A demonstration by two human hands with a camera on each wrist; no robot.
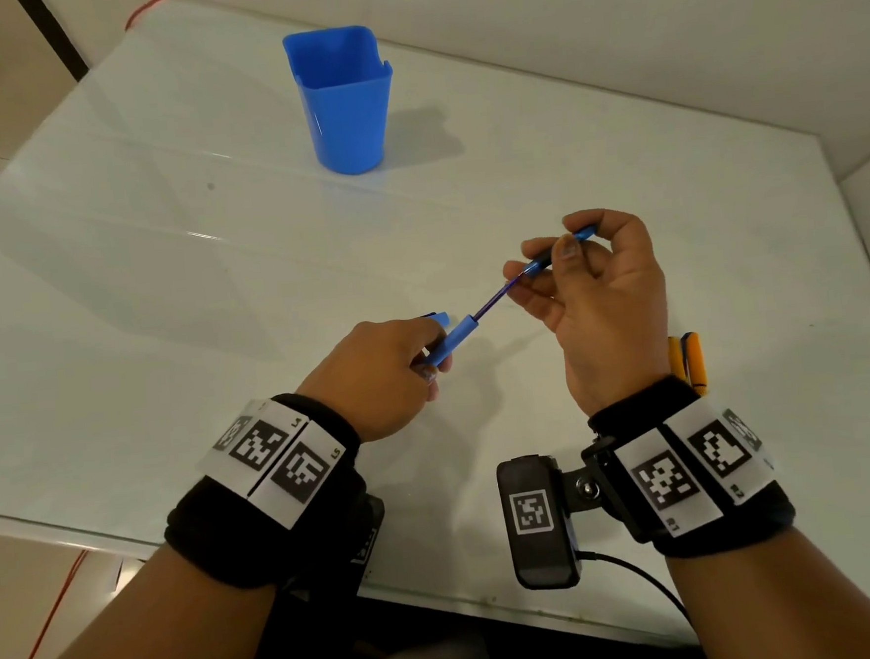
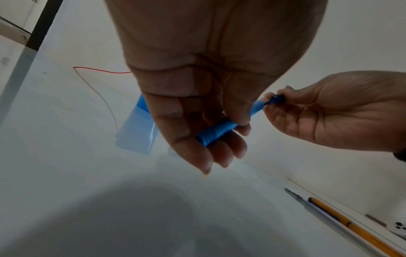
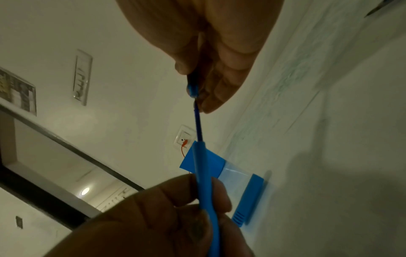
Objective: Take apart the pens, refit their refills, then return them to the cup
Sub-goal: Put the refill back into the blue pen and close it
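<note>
Both forearms are raised over the table, wrists strapped up. Left hand (image 1: pixel 384 371) is curled tight, pointing toward 1 o'clock; right hand (image 1: pixel 598 297) is pinched shut, palm up.

An ordinary indoor room — plain walls, a wall socket (image 3: pixel 184 139), a switch panel (image 3: pixel 82 78), a doorway.

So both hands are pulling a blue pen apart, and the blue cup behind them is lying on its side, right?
Not quite: the blue cup stands upright on the table, as the head view shows. The rest holds: the left hand and right hand hold the two halves of the blue pen.
</note>
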